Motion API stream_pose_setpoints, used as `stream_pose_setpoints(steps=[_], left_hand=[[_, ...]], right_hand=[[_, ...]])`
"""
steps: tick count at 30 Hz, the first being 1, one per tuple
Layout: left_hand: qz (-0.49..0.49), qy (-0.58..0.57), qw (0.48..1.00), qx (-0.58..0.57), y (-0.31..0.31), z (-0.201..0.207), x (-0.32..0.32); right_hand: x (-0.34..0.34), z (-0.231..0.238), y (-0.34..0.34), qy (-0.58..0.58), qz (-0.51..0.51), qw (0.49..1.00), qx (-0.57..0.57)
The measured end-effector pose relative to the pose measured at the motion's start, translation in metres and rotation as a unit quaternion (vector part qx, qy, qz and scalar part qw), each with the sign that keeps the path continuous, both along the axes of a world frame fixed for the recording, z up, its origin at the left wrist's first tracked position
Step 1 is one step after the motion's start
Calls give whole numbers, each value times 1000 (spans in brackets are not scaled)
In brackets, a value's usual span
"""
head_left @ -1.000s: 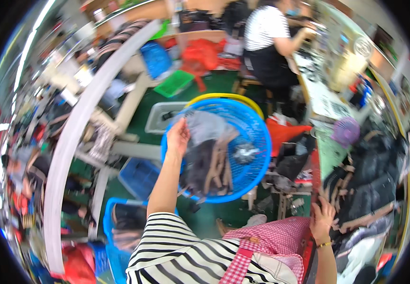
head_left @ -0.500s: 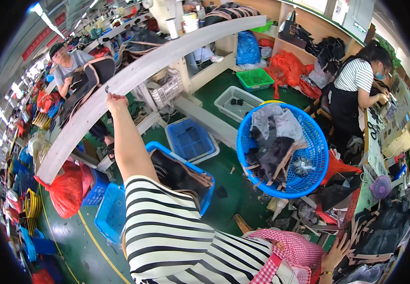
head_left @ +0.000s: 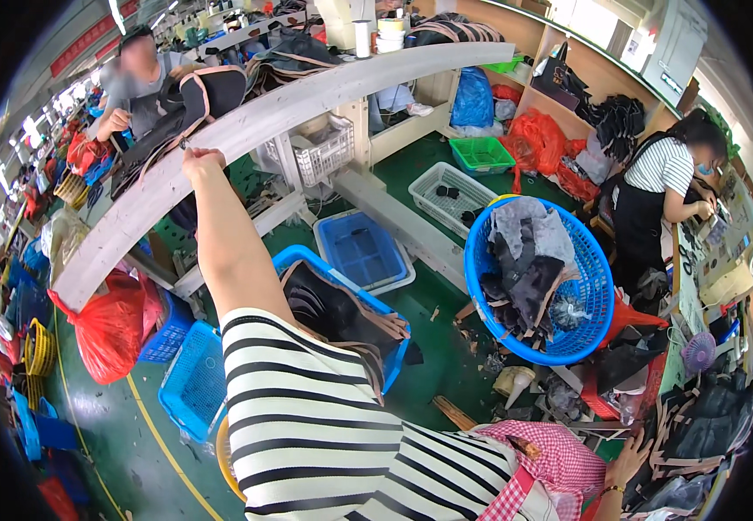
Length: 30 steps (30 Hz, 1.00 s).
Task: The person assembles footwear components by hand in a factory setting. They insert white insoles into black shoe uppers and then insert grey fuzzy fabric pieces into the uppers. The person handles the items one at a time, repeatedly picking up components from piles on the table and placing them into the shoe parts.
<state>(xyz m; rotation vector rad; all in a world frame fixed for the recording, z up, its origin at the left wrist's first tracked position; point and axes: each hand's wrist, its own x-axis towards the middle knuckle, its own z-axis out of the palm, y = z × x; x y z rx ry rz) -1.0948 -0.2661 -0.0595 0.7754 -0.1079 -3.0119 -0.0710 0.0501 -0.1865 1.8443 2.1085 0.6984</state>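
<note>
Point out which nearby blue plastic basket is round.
The round blue plastic basket heaped with grey and black pieces; its circular shape distinguishes it from the rectangular blue tub of dark pieces and the rectangular light-blue basket.

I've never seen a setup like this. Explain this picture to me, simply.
There is no robot here: these are a person's own bare hands, seen from the left of two fisheye cameras worn on the head. That wide lens makes straight edges look bent. The left hand pinches a small dark item, too tiny to identify, at the long pale beam. The right hand is open and holds nothing visible. Beside it, dark pieces with tan edges lie heaped on the worktop. In the middle, a round blue basket holds grey and dark pieces. A co-worker in a striped top works at the upper right.
</note>
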Motion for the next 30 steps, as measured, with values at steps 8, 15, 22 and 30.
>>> stream_pose_setpoints(steps=[8,15,22,30], left_hand=[[23,-21,999,8,-30,-3,-17],[24,-13,1000,-16,-50,1,-21],[-11,298,938,-177,-7,-68,-81],[-452,190,862,-127,343,-132,125]], right_hand=[[6,-3,1,-25,3,999,22],[-2,-4,3,-50,-19,998,11],[23,0,-16,-69,-20,997,33],[-29,20,-16,-37,25,996,78]])
